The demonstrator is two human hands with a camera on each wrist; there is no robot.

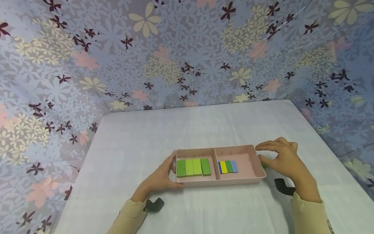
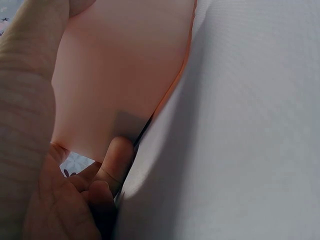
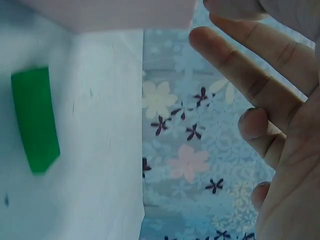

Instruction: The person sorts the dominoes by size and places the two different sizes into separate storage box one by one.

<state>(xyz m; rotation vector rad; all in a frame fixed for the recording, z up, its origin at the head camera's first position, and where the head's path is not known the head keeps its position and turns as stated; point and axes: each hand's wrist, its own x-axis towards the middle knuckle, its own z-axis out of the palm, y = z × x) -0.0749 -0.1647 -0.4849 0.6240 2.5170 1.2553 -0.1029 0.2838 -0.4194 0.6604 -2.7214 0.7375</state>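
Note:
A pink two-compartment box (image 1: 239,181) lies across the middle of the white table. My left hand (image 1: 159,175) grips its left end, thumb along the near side; in the left wrist view, fingers (image 2: 120,157) curl at the lower edge of the box wall (image 2: 115,75). At the other end, my right hand (image 1: 283,159) has its thumb and forefinger spread, fingertips right at the far right corner. The right wrist view shows fingers (image 3: 245,70) beside the box's corner (image 3: 170,15). A green block (image 3: 35,120) lies on the table by the right end, mostly hidden in the head view.
Dark and light green blocks (image 1: 193,167) line the left compartment. Smaller blue, yellow, green and light blue blocks (image 1: 229,166) sit together in the right one. Flowered walls (image 1: 187,65) enclose the white table (image 1: 198,126) at the back and sides.

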